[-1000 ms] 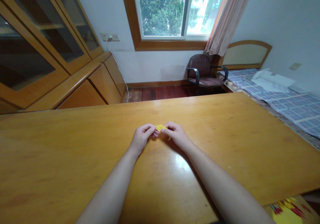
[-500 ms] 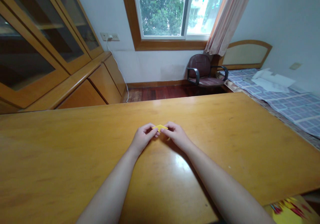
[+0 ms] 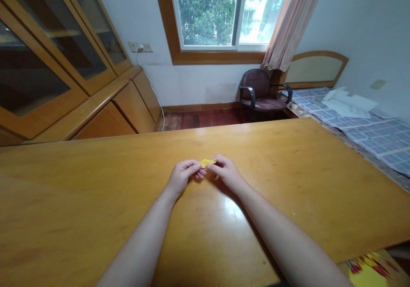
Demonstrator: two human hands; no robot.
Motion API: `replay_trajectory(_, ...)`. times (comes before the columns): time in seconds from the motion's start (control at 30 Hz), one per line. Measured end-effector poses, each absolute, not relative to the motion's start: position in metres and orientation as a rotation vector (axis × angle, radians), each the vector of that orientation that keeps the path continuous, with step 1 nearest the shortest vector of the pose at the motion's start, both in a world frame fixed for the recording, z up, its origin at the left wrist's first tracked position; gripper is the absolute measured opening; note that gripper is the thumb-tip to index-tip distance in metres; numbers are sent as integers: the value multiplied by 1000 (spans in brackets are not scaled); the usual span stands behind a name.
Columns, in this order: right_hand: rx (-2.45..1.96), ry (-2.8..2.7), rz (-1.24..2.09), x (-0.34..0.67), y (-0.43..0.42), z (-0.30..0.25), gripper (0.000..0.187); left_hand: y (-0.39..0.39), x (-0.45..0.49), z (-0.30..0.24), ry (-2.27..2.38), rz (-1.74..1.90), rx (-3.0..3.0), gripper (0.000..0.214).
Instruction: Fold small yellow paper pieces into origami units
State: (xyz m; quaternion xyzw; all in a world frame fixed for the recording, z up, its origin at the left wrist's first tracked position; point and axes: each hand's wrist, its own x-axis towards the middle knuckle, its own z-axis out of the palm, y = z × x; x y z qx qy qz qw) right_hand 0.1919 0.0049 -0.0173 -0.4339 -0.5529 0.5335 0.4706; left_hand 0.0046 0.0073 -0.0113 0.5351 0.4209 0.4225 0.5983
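Note:
Between my two hands is a small piece of folded yellow paper (image 3: 207, 163), pointed at its top and right side, held just over the wooden table. My left hand (image 3: 185, 174) pinches its left end between thumb and fingers, the other fingers curled beneath. From the other side, my right hand (image 3: 225, 170) grips the right part, its thumb on the near face and the forefinger behind. The paper's underside and part of its lower edge are hidden by my thumbs and fingers.
The wooden table (image 3: 96, 201) spans the view. Below its right front corner lie yellow paper (image 3: 365, 277) and small red and yellow things. Beyond the far edge stand an armchair (image 3: 258, 90) and a glass-doored cabinet (image 3: 67, 82); a bed (image 3: 368, 124) is at right.
My left thumb and fingers have shifted along the left end of the yellow paper, covering its left point. My right hand keeps its hold, nearly still.

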Motion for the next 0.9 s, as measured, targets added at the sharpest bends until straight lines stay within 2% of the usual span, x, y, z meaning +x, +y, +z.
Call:
replay_trajectory(0.37,-1054,-1195,1363,192,6,-15,24,8,6,-12,993,1019,1151,27)
replay_trajectory(0.9,-1081,-1230,1330,190,5,-12,24,5,8,-4,1089,1003,1355,28)
